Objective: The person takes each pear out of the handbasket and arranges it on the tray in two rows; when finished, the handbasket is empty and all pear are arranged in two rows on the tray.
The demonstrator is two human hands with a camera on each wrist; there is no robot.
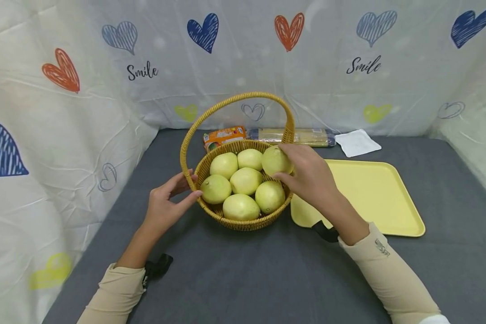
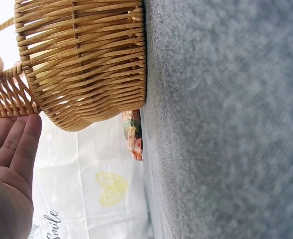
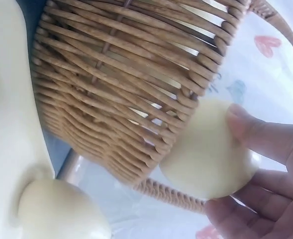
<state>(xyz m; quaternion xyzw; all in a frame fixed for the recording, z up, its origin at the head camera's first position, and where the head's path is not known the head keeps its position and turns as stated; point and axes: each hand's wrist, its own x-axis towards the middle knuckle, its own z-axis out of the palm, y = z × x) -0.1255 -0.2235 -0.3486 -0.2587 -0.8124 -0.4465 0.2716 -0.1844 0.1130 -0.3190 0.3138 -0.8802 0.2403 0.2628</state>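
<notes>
A yellow wicker basket [image 1: 243, 224] with a tall arched handle stands on the grey table, holding several round yellow-green fruits [image 1: 246, 181]. At its left side my left hand [image 1: 168, 202] grips the base of the handle, thumb in front and fingers behind; the left wrist view shows those fingers against the wicker [image 2: 81, 64]. My right hand [image 1: 309, 175] holds one yellow-green fruit [image 1: 274, 160] between thumb and fingers at the basket's right rim. In the right wrist view this fruit [image 3: 211, 149] sits against the rim, with the thumb on one side and fingers on the other.
Right of the basket lies a yellow tray [image 1: 372, 193], partly behind my right arm. Another pale fruit [image 3: 61, 209] rests by the tray in the right wrist view. Behind stand an orange packet [image 1: 224, 136], a long clear-wrapped pack [image 1: 308, 137] and a white cloth [image 1: 357, 142].
</notes>
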